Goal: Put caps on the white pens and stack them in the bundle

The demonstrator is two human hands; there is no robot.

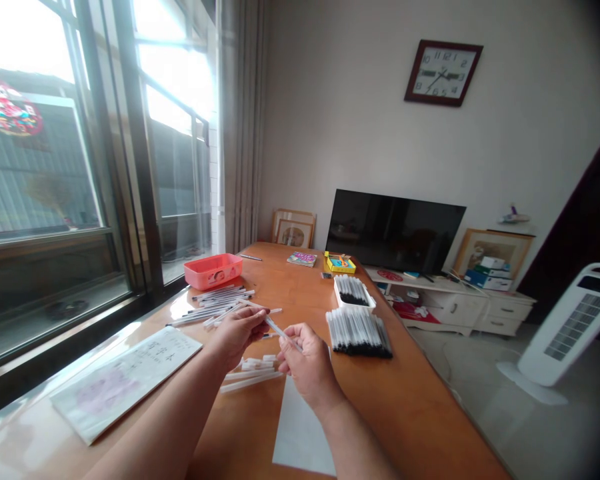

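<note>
1. The left hand (243, 331) pinches a pale pen tube (276, 328) between thumb and fingers.
2. The right hand (307, 357) grasps the same tube by its nearer end; it slants from 10 toward 4 o'clock, above the surface (415, 407).
3. Reckoned from the hands, with 12 straight ahead, loose pens (217, 304) lie at 10 o'clock, a pink box (213, 275) just beyond.
4. At 2 o'clock a white tub (372, 302) holds clear, black-ended pens; at 3, a similar pen pile (359, 330) lies just beside it.
5. At 7 o'clock lie white tubes (250, 382); at 8, a booklet (130, 381); at 6, a paper sheet (300, 433).
</note>
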